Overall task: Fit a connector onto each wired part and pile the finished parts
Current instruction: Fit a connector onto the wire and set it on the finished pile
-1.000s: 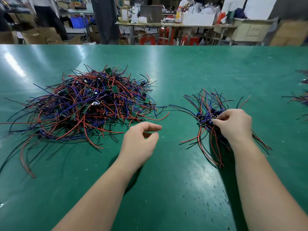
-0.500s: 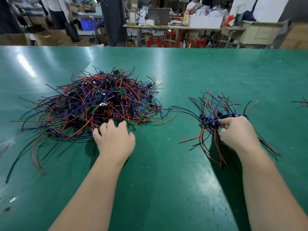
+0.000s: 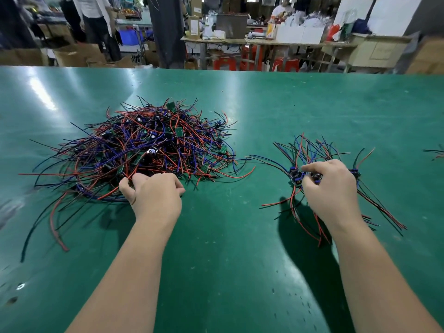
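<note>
Big heap (image 3: 149, 150) of wired parts sits left of centre, red, blue and black leads tangled! The left hand (image 3: 153, 195) is at its near edge, fingers curled into the wires, thumb and forefinger pinching red strands. Well apart to the right lies the small pile (image 3: 312, 155). The right hand (image 3: 332, 188) is on it, fingers curled round its blue-tipped parts. All this on the green table (image 3: 228, 248).
</note>
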Available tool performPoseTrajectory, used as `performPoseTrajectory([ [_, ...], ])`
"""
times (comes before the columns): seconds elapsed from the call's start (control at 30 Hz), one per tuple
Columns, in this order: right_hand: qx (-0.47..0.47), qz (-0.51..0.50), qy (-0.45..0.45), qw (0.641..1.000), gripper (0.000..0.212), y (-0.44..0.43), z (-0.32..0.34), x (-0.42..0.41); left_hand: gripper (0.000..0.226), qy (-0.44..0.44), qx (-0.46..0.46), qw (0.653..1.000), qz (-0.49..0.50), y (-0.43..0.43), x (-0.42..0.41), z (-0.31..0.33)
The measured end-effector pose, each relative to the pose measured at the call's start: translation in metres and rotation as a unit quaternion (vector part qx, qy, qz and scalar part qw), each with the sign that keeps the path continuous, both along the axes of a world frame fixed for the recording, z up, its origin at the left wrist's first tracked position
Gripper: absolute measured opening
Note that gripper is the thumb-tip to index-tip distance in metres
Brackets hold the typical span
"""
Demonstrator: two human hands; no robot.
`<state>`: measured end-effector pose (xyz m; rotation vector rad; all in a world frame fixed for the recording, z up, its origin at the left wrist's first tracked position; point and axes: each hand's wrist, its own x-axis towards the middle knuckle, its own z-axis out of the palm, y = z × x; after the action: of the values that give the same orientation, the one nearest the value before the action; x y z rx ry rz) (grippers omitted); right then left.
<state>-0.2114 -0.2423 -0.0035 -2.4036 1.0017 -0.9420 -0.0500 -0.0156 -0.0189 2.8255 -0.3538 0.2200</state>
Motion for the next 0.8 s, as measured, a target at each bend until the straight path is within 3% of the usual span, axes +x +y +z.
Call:
performPoseTrajectory([
  [0.07, -0.015, -0.003, -0.021, 1.0, 0.022, 0.006, 0.003, 0.001, 0.015, -0.058, -0.072, 0.996, -0.015, -0.004, -0.006, 0.004],
  [0.13, -0.036, 0.038, -0.058, 0.997, 0.021, 0.018, 0.007, 0.003, 0.013, -0.179, -0.185, 0.964, -0.064, -0.005, -0.015, 0.011],
  [0.23, 0.017, 0.251, -0.027, 0.967, 0.032, 0.045, 0.007, 0.01, 0.016, -0.342, -0.349, 0.845, -0.218, -0.01, -0.038, 0.024],
  [0.3, 0.084, 0.391, 0.021, 0.916, 0.047, 0.069, 0.005, 0.016, 0.011, -0.32, -0.41, 0.783, -0.341, -0.018, -0.062, 0.025],
  [0.37, 0.089, 0.453, 0.072, 0.884, 0.044, 0.083, -0.002, 0.022, 0.015, -0.247, -0.409, 0.766, -0.43, -0.027, -0.084, 0.019],
  [0.43, 0.057, 0.429, 0.156, 0.888, 0.041, 0.086, -0.005, 0.023, 0.029, -0.201, -0.378, 0.761, -0.487, -0.032, -0.094, 0.013],
  [0.47, 0.057, 0.41, 0.142, 0.899, 0.036, 0.086, -0.005, 0.023, 0.03, -0.188, -0.367, 0.761, -0.501, -0.034, -0.095, 0.012],
  [0.53, 0.119, 0.413, 0.005, 0.903, 0.031, 0.086, 0.0, 0.021, 0.016, -0.173, -0.371, 0.755, -0.512, -0.034, -0.094, 0.014],
  [0.63, 0.364, 0.356, -0.221, 0.832, 0.005, 0.076, 0.009, 0.022, 0.007, -0.191, -0.403, 0.749, -0.49, -0.033, -0.091, 0.018],
  [0.8, 0.554, 0.241, -0.364, 0.709, 0.038, 0.051, 0.015, 0.02, 0.017, -0.274, -0.451, 0.765, -0.37, -0.027, -0.078, 0.02],
])
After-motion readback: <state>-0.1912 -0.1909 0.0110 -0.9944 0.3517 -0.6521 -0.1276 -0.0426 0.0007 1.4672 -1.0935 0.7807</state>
